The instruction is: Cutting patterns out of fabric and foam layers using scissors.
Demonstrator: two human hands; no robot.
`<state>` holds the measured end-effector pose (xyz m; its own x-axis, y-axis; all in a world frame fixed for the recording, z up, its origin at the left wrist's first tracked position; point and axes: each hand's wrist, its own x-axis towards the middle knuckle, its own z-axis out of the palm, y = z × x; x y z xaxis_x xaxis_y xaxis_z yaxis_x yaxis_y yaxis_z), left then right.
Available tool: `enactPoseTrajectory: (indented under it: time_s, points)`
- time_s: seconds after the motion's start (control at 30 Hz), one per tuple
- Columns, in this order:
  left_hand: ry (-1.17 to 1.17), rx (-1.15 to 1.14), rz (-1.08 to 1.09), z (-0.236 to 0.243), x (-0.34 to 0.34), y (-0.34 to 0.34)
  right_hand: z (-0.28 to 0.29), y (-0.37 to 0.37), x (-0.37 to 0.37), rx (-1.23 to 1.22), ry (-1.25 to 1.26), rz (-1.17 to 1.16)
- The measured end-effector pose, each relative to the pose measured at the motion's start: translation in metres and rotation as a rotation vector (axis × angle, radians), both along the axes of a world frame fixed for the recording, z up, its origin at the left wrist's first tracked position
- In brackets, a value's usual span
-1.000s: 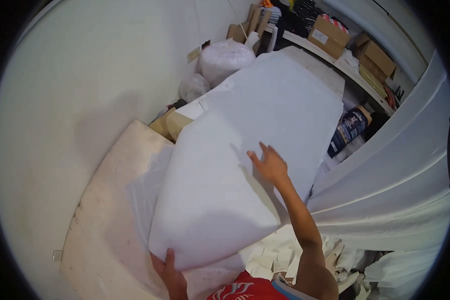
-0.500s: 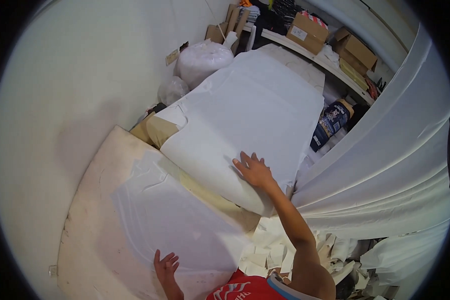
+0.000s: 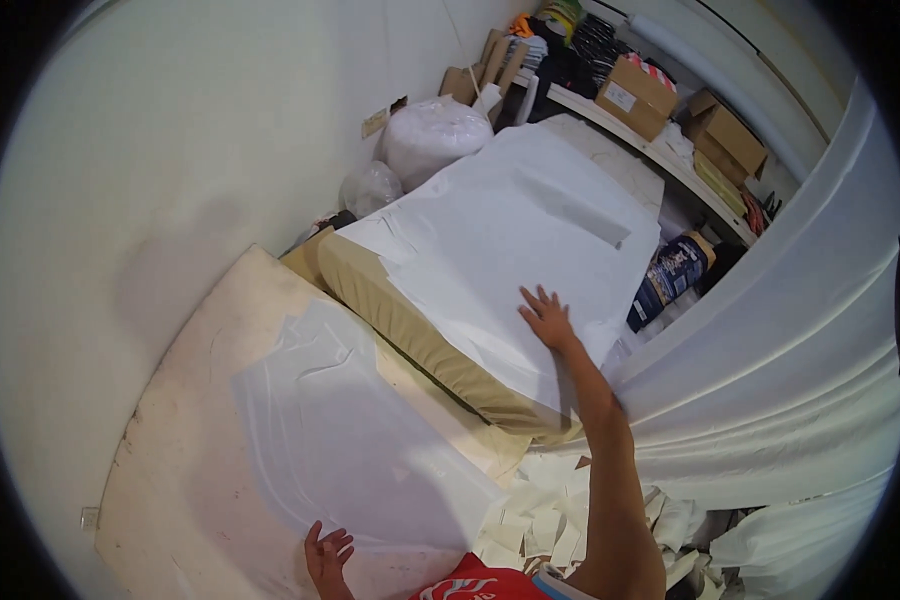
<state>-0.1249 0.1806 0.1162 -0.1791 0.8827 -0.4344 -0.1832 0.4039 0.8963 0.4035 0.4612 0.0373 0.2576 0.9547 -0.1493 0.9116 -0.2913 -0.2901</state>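
Note:
My right hand (image 3: 548,320) is stretched over a large white sheet (image 3: 470,260), fingers spread, and appears to lie flat on it. Under that sheet stands a padded block with a beige cloth cover (image 3: 410,335), its near side bare. A long greyish ridge or fold (image 3: 580,215) runs across the sheet's far right part. Low in the view, my left hand (image 3: 328,552) has its fingers apart and slightly bent, with nothing in it. It is over or beside a thin, translucent white sheet (image 3: 360,450) lying on a pale board (image 3: 195,400); contact cannot be made out.
Stuffed plastic bags (image 3: 435,140) sit against the wall at the back. A shelf (image 3: 610,125) bears cardboard boxes (image 3: 638,97) and cloth. White curtain fabric (image 3: 760,330) hangs at the right. Below it lie white scraps (image 3: 540,525). A dark blue bag (image 3: 670,275) stands behind the block.
The white sheet's near edge has drawn back from the block's side, baring the beige cover. A greyish ridge has appeared on it. My right hand has shifted slightly right; the view has tilted a little.

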Motion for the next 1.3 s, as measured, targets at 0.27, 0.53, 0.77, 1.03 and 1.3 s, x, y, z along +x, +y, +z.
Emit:
enactPoseTrajectory:
  time_s: [0.27, 0.53, 0.77, 1.03, 1.3]
  points:
    - [0.035, 0.0, 0.0, 0.005, -0.005, 0.009, -0.033, 0.017, 0.033, -0.107, -0.099, -0.982]
    - [-0.015, -0.075, -0.021, -0.01, -0.001, 0.022, -0.016, -0.047, 0.061, 0.0, -0.024, -0.043]
    - [0.041, -0.087, -0.074, -0.028, 0.003, 0.025, -0.033, -0.018, 0.035, -0.082, 0.004, -0.606]
    - [0.038, -0.128, -0.076, -0.021, 0.007, 0.027, -0.031, -0.044, 0.067, -0.045, -0.088, -0.43]
    - [-0.014, -0.115, -0.149, -0.016, 0.018, 0.04, -0.02, -0.029, 0.019, -0.068, 0.043, -0.194]
